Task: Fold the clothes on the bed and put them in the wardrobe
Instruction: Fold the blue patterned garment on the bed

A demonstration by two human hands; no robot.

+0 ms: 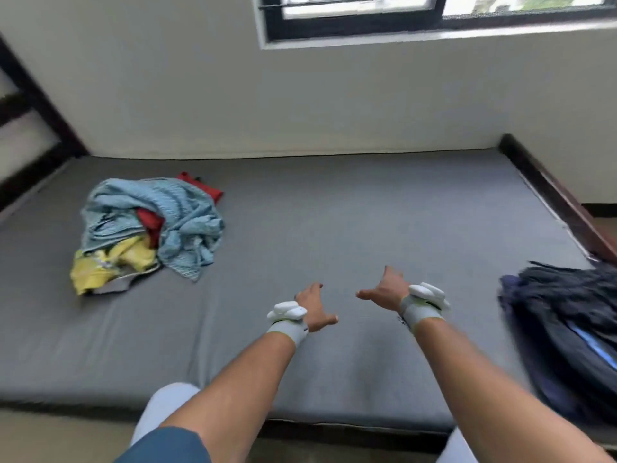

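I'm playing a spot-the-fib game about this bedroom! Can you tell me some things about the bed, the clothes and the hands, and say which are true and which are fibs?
1. Both hands, left hand and right hand, hold nothing. True.
2. The pile of clothes is neatly folded. False: it is crumpled.
3. A blue garment lies on top of the pile. True.
4. The dark garment lies beside the pile. False: it is at the mattress's far right.

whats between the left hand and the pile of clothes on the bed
Nothing: the head view shows only bare grey mattress between the open left hand and the pile of clothes.
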